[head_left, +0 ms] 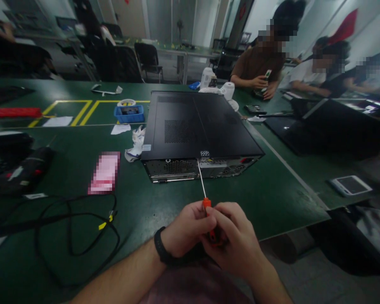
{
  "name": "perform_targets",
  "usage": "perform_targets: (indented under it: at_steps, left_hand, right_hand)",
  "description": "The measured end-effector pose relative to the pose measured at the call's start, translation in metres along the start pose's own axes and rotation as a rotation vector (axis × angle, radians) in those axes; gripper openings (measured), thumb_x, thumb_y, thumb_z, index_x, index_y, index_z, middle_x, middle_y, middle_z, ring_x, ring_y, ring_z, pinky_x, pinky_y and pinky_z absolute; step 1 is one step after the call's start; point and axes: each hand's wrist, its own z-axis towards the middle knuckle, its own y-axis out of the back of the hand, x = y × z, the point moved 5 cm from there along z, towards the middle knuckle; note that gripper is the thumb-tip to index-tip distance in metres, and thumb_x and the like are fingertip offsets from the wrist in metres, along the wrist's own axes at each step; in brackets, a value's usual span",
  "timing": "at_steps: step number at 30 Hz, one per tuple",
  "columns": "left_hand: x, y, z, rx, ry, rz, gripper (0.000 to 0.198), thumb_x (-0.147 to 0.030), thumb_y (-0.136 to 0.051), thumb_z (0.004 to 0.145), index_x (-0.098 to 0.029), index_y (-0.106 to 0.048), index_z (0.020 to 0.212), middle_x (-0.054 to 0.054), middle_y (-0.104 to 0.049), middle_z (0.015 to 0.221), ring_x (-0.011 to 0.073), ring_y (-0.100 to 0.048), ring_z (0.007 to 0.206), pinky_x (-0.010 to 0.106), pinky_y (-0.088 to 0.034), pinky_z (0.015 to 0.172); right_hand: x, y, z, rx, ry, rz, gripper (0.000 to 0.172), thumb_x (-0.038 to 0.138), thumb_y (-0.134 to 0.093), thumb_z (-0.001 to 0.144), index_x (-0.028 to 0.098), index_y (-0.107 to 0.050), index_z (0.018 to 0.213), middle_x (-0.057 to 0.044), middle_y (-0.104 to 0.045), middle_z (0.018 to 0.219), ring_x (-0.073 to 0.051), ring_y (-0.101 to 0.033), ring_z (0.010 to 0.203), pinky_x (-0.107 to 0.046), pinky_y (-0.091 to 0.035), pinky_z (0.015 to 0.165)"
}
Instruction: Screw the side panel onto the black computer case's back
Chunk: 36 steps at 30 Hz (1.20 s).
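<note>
A black desktop computer case (199, 126) lies flat on the green table (266, 198), its rear panel facing me. I hold a red-handled screwdriver (206, 204) with both hands; its thin shaft reaches up to the top edge of the rear panel. My left hand (185, 228), with a black wristband, is closed around the handle. My right hand (232, 236) wraps the handle from the other side.
A black cable (76, 228) loops at the near left. A pink card (105, 172), a white rag (136, 143) and a blue tray (129, 113) lie left of the case. A phone (350, 185) lies right. Other people sit at the far right.
</note>
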Motion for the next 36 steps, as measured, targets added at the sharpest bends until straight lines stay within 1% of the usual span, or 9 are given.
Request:
perform_targets:
  at_steps: [4,10,15,19,21,23,27,31,36]
  left_hand:
    - [-0.001,0.003,0.0,-0.047,-0.013,0.009,0.059,-0.054,-0.096,0.064,-0.012,-0.066,0.092,0.004,-0.071,0.081,0.0099,-0.067,0.07,0.02,-0.053,0.07]
    - [-0.016,0.007,-0.003,-0.239,-0.086,0.303,0.057,-0.07,-0.076,0.08,-0.015,-0.062,0.085,0.002,-0.067,0.073,0.009,-0.061,0.061,0.02,-0.049,0.06]
    - [-0.062,0.004,-0.016,-0.508,-0.447,0.784,0.034,-0.05,-0.077,0.088,-0.018,-0.066,0.093,0.002,-0.073,0.085,0.0122,-0.066,0.073,0.023,-0.053,0.07]
    - [-0.1,-0.006,-0.027,-0.637,-0.832,1.26,0.014,-0.033,-0.068,0.095,-0.021,-0.068,0.104,0.005,-0.075,0.104,0.0178,-0.07,0.097,0.033,-0.056,0.091]
    - [-0.115,-0.011,-0.029,-0.671,-1.042,1.471,0.012,-0.028,-0.067,0.095,-0.02,-0.067,0.105,0.007,-0.075,0.11,0.0208,-0.07,0.108,0.039,-0.054,0.101]
    - [-0.125,-0.014,-0.023,-0.666,-1.133,1.672,0.021,-0.026,-0.066,0.095,-0.019,-0.066,0.115,0.01,-0.075,0.121,0.0239,-0.066,0.122,0.045,-0.049,0.111]
    - [-0.135,-0.01,-0.004,-0.649,-1.094,1.944,0.039,-0.026,-0.066,0.096,-0.015,-0.062,0.133,0.012,-0.07,0.137,0.0288,-0.058,0.138,0.053,-0.038,0.121]
    - [-0.135,-0.004,0.009,-0.67,-1.031,2.036,0.034,-0.025,-0.066,0.096,-0.017,-0.067,0.128,0.011,-0.071,0.136,0.0283,-0.063,0.134,0.052,-0.042,0.116]
    - [-0.133,-0.001,0.011,-0.687,-1.064,2.036,0.029,-0.025,-0.062,0.099,-0.021,-0.07,0.126,0.009,-0.072,0.135,0.0263,-0.065,0.131,0.051,-0.043,0.113]
  right_hand:
    - [0.006,0.003,-0.005,-0.108,0.076,-0.042,0.055,0.018,-0.071,0.088,0.017,-0.057,0.141,-0.013,-0.068,0.111,-0.024,-0.066,0.098,-0.039,-0.061,0.081]
    - [0.011,0.008,-0.006,-0.19,0.021,-0.108,0.053,0.016,-0.062,0.092,0.016,-0.054,0.145,-0.012,-0.071,0.108,-0.023,-0.069,0.094,-0.038,-0.063,0.079]
    - [0.012,0.01,-0.001,-0.265,-0.027,-0.136,0.04,0.016,-0.058,0.093,0.017,-0.058,0.134,-0.011,-0.074,0.1,-0.022,-0.071,0.084,-0.036,-0.061,0.07]
    - [0.012,0.012,0.004,-0.271,-0.05,-0.17,0.029,0.014,-0.054,0.094,0.017,-0.06,0.122,-0.007,-0.074,0.087,-0.017,-0.068,0.07,-0.029,-0.056,0.061]
    - [0.011,0.013,0.005,-0.277,-0.073,-0.212,0.024,0.013,-0.052,0.095,0.017,-0.063,0.117,-0.005,-0.073,0.081,-0.016,-0.066,0.062,-0.027,-0.053,0.057]
    - [0.011,0.014,0.006,-0.298,-0.096,-0.242,0.022,0.014,-0.052,0.096,0.016,-0.064,0.115,-0.004,-0.073,0.079,-0.015,-0.065,0.06,-0.028,-0.052,0.055]
    - [0.014,0.015,0.008,-0.345,-0.125,-0.213,0.021,0.015,-0.055,0.095,0.018,-0.063,0.115,-0.006,-0.076,0.088,-0.017,-0.07,0.067,-0.03,-0.057,0.061]
    - [0.015,0.014,0.011,-0.36,-0.139,-0.191,0.019,0.019,-0.06,0.093,0.021,-0.061,0.112,-0.005,-0.075,0.087,-0.018,-0.069,0.065,-0.031,-0.057,0.059]
    - [0.014,0.012,0.01,-0.356,-0.172,-0.194,0.019,0.022,-0.061,0.092,0.021,-0.059,0.111,-0.002,-0.072,0.082,-0.017,-0.067,0.062,-0.03,-0.055,0.057]
